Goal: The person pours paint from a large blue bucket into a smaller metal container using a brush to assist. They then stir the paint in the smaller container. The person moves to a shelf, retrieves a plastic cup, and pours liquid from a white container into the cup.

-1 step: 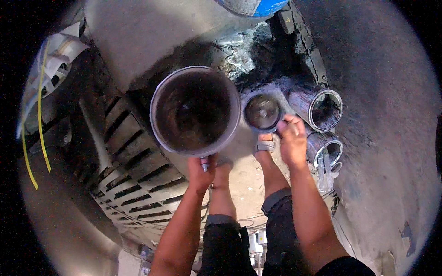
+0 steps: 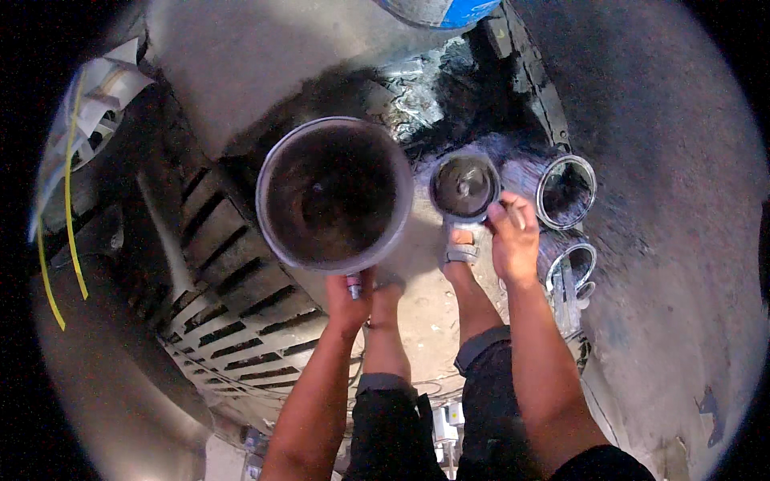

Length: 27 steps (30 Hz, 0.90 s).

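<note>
Left hand (image 2: pixel 350 298): closed around the short handle of a big round metal bowl (image 2: pixel 333 194), held left of centre.
Right hand (image 2: pixel 513 239): fingers grip the rim of a small dark can (image 2: pixel 464 187).
Far right: two open shiny-rimmed tins (image 2: pixel 566 191).
Far edge: blue barrel (image 2: pixel 437 10).

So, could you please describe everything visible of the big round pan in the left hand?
The large round metal pan looks grey and worn, with a pale rim and a dark, grimy inside. It is held up over the concrete floor, mouth toward the camera. The left hand grips a short handle at its lower edge.
</note>
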Each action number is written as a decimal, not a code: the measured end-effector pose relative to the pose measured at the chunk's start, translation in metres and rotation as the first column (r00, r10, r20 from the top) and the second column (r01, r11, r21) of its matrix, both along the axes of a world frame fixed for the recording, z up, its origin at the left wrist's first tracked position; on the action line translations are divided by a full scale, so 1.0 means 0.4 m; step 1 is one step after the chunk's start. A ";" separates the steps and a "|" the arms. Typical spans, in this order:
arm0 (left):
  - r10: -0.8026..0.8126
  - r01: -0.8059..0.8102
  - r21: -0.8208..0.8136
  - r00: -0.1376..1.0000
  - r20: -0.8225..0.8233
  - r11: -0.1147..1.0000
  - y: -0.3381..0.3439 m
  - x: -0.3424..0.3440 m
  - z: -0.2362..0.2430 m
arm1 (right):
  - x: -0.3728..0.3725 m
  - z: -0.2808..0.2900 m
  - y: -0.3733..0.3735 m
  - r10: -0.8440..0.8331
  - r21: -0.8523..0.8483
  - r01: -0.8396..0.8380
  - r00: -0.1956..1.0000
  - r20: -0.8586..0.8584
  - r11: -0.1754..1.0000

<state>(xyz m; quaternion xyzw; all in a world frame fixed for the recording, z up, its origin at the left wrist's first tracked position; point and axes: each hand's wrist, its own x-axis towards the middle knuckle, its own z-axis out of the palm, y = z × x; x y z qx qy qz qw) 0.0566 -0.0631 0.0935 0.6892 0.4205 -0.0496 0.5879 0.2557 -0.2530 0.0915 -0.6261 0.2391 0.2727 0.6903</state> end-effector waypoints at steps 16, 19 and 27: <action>0.037 -0.054 0.156 0.993 0.110 0.986 0.000 0.038 0.066 | 0.094 -0.030 -0.087 -0.057 0.162 0.062 0.998 -0.037 0.985; 0.048 -0.057 0.119 0.996 0.076 0.991 0.006 0.011 0.038 | 0.125 -0.088 -0.084 -0.030 0.076 0.037 0.996 -0.083 0.996; 0.231 -0.239 -0.079 0.968 -0.094 0.968 0.033 -0.014 -0.023 | 0.308 -0.239 0.083 0.740 -0.856 -0.380 0.673 0.003 0.350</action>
